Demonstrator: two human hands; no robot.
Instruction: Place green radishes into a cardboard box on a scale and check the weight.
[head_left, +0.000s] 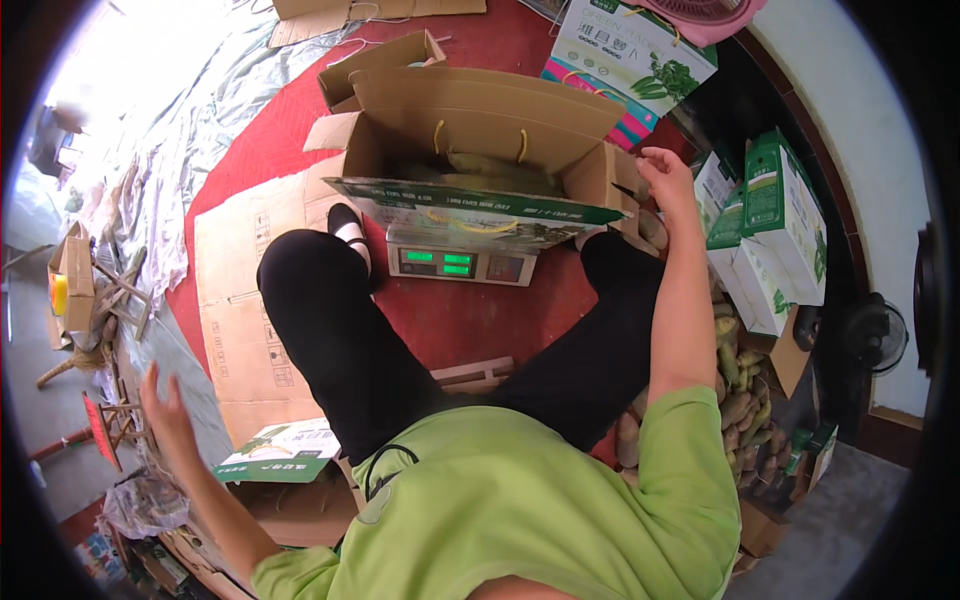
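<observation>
Our right hand (668, 178) rests with loosely curled fingers on the right end flap of the open brown cardboard carton (480, 130), gripping nothing. Our left hand (165, 405) hangs with fingers spread wide, empty, above the flattened green-and-white printed box (280, 452) at the red floor's (470, 320) left edge. The carton sits on a grey electronic scale with a green-lit display (460, 262), its long axis running left to right, its opening upward, yellow handle loops showing. Green-and-white gift boxes (770, 225) stack along the right edge; another lies at the far edge.
</observation>
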